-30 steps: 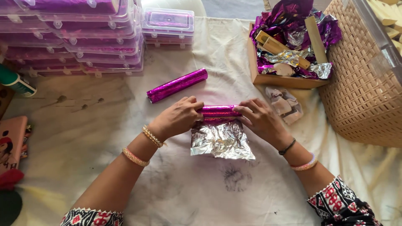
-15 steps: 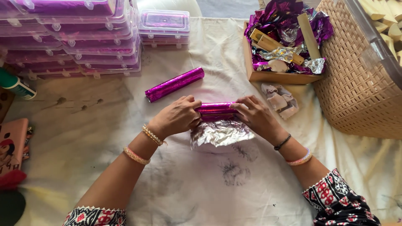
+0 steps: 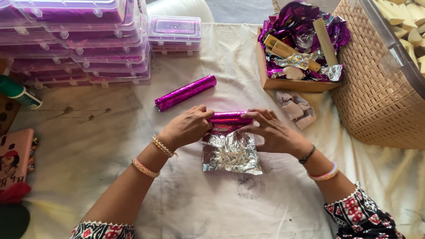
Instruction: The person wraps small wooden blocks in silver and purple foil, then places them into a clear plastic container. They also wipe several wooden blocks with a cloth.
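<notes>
The left hand (image 3: 188,128) and the right hand (image 3: 272,131) are both grasping a half-wrapped roll (image 3: 229,118) of shiny magenta foil, one hand at each end, with the fingers curled over the top of it. The roll lies across the middle of the tabletop (image 3: 186,199), which is covered with a pale, stained cloth. From under the roll a loose foil sheet (image 3: 230,152) comes out toward the person; its silver side faces up, it is wrinkled, and it lies flat on the cloth between the two wrists. Both wrists wear bangles, and the sleeves have a red, black and white pattern. A finished magenta roll (image 3: 186,92) lies near, just beyond the left hand, tilted and not touching it. On the far left there are stacks of clear plastic boxes (image 3: 79,40) with magenta contents, and one smaller stack (image 3: 175,33) stands beside them. On the far right a shallow cardboard tray (image 3: 292,84) holds crumpled magenta and silver foil and some pale sticks. Between this tray and the right hand a small pale packet (image 3: 295,108) lies on the cloth. At the right edge stands a woven basket (image 3: 376,97), and a clear bin with pale blocks (image 3: 407,31) rests above it. A green bottle (image 3: 17,92) lies at the left edge.
</notes>
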